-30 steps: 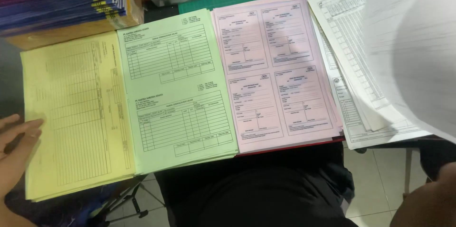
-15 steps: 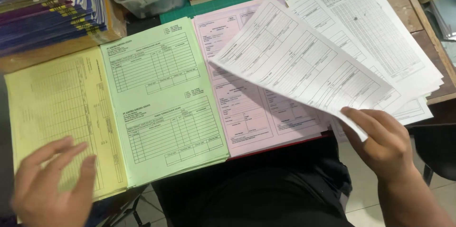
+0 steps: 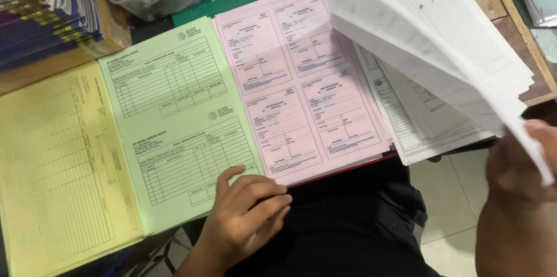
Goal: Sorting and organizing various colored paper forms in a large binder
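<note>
Gripping white printed sheets (image 3: 418, 39), bowed, right hand (image 3: 516, 167); left hand (image 3: 246, 213) loosely open on green forms (image 3: 174, 114).

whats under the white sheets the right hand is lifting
Under the lifted white sheets, held by the right hand, lies a stack of white printed forms on the wooden desk. The raised paper covers that stack's upper part.

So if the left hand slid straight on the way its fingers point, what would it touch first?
Probably the pink stack of printed forms: the left hand rests on the green stack of forms, fingers aimed up and right towards it.
</note>
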